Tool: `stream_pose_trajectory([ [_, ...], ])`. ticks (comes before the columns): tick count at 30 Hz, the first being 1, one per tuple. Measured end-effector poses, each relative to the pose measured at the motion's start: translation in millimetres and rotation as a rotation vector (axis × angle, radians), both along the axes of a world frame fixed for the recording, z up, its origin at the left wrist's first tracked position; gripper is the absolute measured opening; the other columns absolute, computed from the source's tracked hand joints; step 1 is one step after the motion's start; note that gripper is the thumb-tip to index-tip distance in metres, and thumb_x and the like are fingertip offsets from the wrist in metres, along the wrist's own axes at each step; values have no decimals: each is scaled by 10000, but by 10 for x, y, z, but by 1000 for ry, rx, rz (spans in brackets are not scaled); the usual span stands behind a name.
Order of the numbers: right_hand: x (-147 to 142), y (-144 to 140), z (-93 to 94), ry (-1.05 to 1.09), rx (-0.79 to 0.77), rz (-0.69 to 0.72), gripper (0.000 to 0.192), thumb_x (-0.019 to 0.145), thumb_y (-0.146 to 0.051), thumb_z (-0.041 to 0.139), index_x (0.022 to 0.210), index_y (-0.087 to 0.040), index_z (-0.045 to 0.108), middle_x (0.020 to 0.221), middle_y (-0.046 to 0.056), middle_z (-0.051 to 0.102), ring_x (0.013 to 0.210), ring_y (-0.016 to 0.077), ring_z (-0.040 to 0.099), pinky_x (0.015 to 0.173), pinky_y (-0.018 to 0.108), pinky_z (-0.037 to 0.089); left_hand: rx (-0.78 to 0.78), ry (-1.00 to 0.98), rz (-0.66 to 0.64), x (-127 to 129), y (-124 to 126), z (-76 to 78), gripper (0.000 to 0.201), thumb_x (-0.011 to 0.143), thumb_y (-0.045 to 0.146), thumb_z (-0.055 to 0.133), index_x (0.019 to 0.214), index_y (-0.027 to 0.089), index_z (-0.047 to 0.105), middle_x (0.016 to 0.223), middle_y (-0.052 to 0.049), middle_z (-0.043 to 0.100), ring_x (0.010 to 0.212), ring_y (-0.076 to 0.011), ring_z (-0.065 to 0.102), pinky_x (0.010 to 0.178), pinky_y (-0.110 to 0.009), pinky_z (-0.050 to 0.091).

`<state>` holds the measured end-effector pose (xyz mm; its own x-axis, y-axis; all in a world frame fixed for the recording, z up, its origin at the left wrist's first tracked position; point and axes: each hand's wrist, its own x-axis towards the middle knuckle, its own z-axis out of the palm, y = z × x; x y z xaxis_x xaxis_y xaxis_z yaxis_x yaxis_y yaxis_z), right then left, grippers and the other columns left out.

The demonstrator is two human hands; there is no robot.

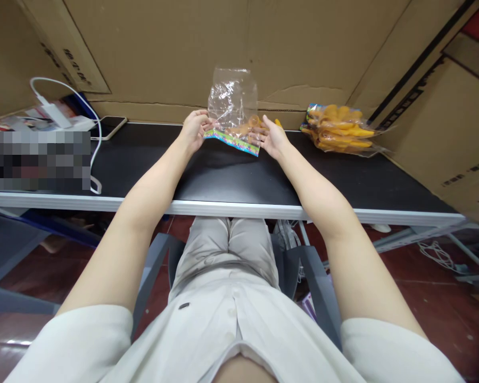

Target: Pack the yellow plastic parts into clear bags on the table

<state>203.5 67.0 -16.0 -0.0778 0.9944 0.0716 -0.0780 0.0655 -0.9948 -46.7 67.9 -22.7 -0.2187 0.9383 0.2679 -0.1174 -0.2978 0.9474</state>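
Observation:
A clear plastic bag (232, 98) stands over the black tabletop, its colourful printed strip (233, 142) at the bottom. Orange pieces (241, 129) show low inside it; their kind is hard to make out. At the bag's left edge, my left hand (195, 129) pinches the plastic near the strip. My right hand (274, 138) lies at the right edge with fingers stretched out and apart, the fingertips against the bag by the orange pieces. A bit of yellow (278, 123) peeks out behind that hand.
Filled clear bags of yellow-orange items (341, 130) lie to the right. On the left are a phone (112, 127), a white charger (56, 114) with its cable (100, 127), and a blurred-out patch. Cardboard walls (175, 48) enclose the black table (143, 154) at the back and sides.

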Motion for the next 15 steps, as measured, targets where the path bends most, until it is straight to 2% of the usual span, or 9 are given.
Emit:
stream_pose_trajectory([
  [4, 1, 19, 14, 2, 31, -51, 275, 1104, -471, 658, 968, -245, 580, 964, 31, 737, 915, 169, 740, 995, 414, 651, -94, 48, -15, 92, -75, -4, 160, 702, 129, 677, 809, 237, 628, 725, -50, 683, 919, -275, 790, 790, -331, 674],
  [7, 2, 28, 14, -13, 23, -133, 194, 1073, -330, 676, 935, -244, 570, 857, -12, 694, 831, 137, 723, 959, 391, 650, -135, 84, -77, 125, -142, 0, 65, 780, 230, 722, 832, 222, 684, 702, -63, 670, 864, -278, 783, 719, -321, 661],
  [11, -16, 12, -9, -71, 62, -145, 192, 1035, -330, 715, 933, -249, 574, 870, -31, 720, 744, 126, 721, 888, 362, 677, -108, 124, -114, 94, -147, -27, 335, 978, 553, 752, 978, 222, 706, 802, -69, 712, 927, -317, 811, 791, -392, 676],
  [13, -32, -8, -16, -103, 85, -135, 242, 1032, -358, 738, 906, -250, 561, 887, -25, 733, 736, 125, 714, 855, 345, 679, -89, 144, -88, 73, -128, -47, 379, 988, 584, 799, 943, 229, 676, 750, -45, 670, 873, -297, 802, 794, -385, 667],
  [15, -44, -24, -16, -128, 104, -131, 288, 1044, -383, 734, 872, -250, 544, 901, -11, 735, 751, 127, 715, 829, 323, 673, -86, 146, -40, 66, -120, -56, 368, 992, 508, 839, 855, 235, 632, 641, -8, 583, 741, -242, 754, 748, -334, 651],
])
